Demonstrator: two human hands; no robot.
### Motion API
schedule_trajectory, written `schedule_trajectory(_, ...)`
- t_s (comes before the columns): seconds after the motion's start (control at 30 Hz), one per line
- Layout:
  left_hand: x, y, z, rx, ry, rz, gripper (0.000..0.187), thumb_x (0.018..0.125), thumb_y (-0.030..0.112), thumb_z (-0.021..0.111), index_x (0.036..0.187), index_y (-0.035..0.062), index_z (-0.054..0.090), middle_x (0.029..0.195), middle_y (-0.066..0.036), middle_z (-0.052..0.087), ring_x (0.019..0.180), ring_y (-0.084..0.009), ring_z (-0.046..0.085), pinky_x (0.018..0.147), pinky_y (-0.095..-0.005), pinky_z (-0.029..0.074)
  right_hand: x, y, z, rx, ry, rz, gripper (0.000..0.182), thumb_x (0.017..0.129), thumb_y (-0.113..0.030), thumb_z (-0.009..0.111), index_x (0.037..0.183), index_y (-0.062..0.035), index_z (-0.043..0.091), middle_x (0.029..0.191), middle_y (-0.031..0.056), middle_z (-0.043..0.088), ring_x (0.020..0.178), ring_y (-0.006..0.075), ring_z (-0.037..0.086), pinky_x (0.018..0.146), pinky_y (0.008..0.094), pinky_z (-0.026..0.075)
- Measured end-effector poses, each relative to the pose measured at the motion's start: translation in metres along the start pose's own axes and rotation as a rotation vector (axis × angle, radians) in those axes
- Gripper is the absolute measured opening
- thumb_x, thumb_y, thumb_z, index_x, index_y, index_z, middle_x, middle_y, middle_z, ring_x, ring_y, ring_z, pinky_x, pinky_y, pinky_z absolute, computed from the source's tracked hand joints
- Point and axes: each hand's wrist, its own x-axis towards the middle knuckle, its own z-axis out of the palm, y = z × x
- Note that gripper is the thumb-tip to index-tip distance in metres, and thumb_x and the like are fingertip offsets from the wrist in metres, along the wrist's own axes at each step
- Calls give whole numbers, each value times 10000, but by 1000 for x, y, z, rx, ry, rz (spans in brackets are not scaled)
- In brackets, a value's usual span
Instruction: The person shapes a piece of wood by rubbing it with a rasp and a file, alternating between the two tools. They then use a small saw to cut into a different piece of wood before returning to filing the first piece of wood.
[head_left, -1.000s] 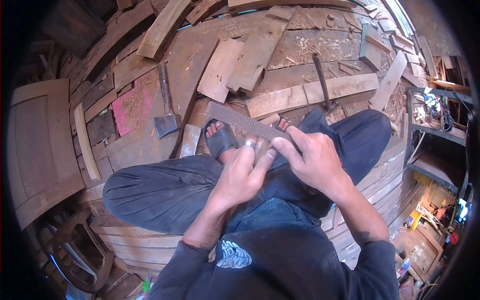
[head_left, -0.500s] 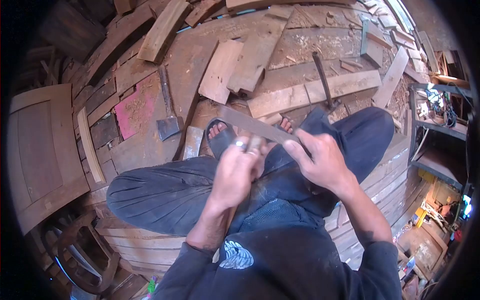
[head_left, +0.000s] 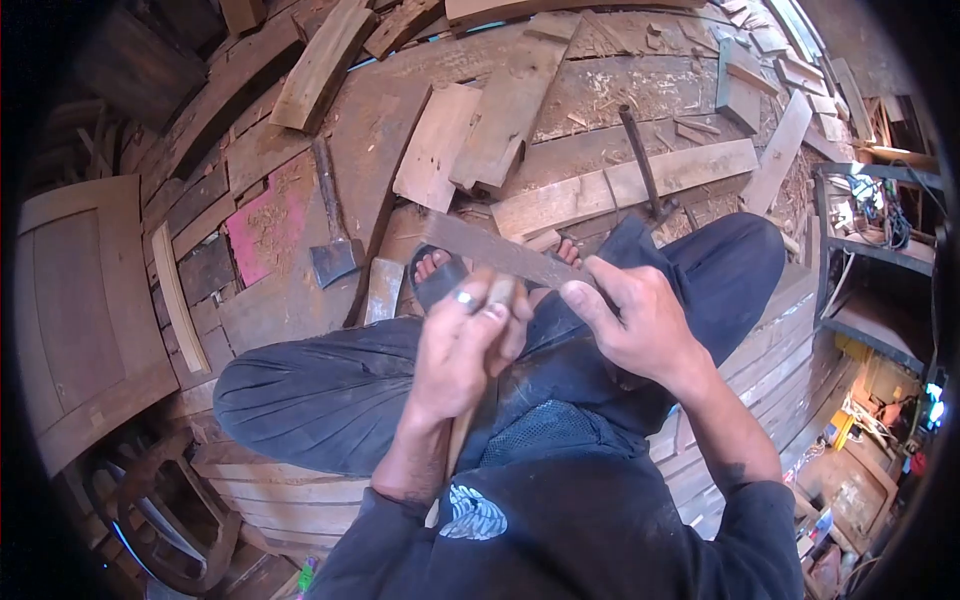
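In front of my lap, my left hand [head_left: 462, 345], a ring on one finger, is closed around a slim wooden stick [head_left: 461, 437]. Its end pokes up between thumb and fingers, and its lower part runs down under my forearm toward my belly. My right hand [head_left: 640, 325] pinches one end of a flat grey-brown file [head_left: 500, 252] between thumb and fingers. The file slants up to the left, passing just above the stick's end, over my sandalled feet.
An axe [head_left: 335, 255] lies on the plank floor at left, a hammer [head_left: 645, 165] ahead on the right. Wood blocks [head_left: 435, 150], a long board [head_left: 625, 185] and shavings spread in front. A panelled door [head_left: 85, 300] is far left, a metal shelf [head_left: 875, 255] far right.
My left hand with the stick has shifted slightly left and down. The file has moved slightly left and down at its far end; both grips are kept.
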Motion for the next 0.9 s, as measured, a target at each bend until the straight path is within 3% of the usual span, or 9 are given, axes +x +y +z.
schedule_trajectory(0.13,-8,7,8,-60,26,40,649,973,221,455,1507,-147,418,851,-133,611,570,-124,508,520,-283,444,3,-11,0,28,27,-73,392,1016,-352,672,797,-36,601,569,208,572,590,418,655,538,505,485)
schedule_trajectory(0.23,-4,10,5,-103,14,18,677,965,202,428,1547,-139,368,864,-119,614,551,-102,489,506,-249,412,3,6,3,6,-32,-39,380,1022,-354,664,817,-40,596,574,199,574,597,413,658,541,504,484)
schedule_trajectory(0.3,-3,2,7,-101,-65,7,675,974,172,401,1578,-122,339,872,-88,610,545,-70,470,503,-214,395,8,4,5,57,12,-132,371,1025,-356,659,836,-43,595,584,194,579,605,411,657,545,499,485)
schedule_trajectory(0.4,-9,4,-1,-169,-115,94,708,955,178,388,1601,-102,314,890,-91,622,547,-71,474,501,-214,393,13,14,14,82,41,-220,350,1020,-353,660,874,-39,605,628,193,608,627,411,657,554,492,486)
schedule_trajectory(0.43,-11,14,4,-234,15,44,712,945,169,381,1605,-90,320,881,-102,632,549,-76,484,497,-220,392,13,27,22,96,58,-225,347,1016,-350,666,876,-38,606,637,193,611,626,412,655,553,491,485)
schedule_trajectory(0.57,-5,-2,1,-160,-115,3,698,961,174,388,1600,-98,323,917,-122,651,575,-88,514,504,-220,416,20,22,25,141,57,-270,320,1000,-340,682,912,-35,634,674,191,632,643,406,668,559,479,495)
schedule_trajectory(0.67,-13,9,-6,-208,-60,39,686,978,201,405,1601,-78,339,942,-130,662,587,-94,525,490,-216,406,23,20,26,123,66,-327,314,995,-334,685,914,-34,638,680,183,637,644,401,671,566,471,501)
schedule_trajectory(0.83,-6,-1,-4,-240,-144,33,686,986,213,427,1604,-72,338,924,-128,672,556,-84,501,473,-215,390,17,28,34,184,74,-234,318,1012,-329,661,878,-43,619,662,193,624,651,395,679,564,475,503)
schedule_trajectory(0.9,-14,3,3,-196,-11,28,707,982,244,454,1611,-53,322,833,-119,613,468,-91,444,406,-221,362,12,26,33,214,57,-230,325,1014,-335,657,880,-42,615,658,199,617,647,398,675,566,476,501)
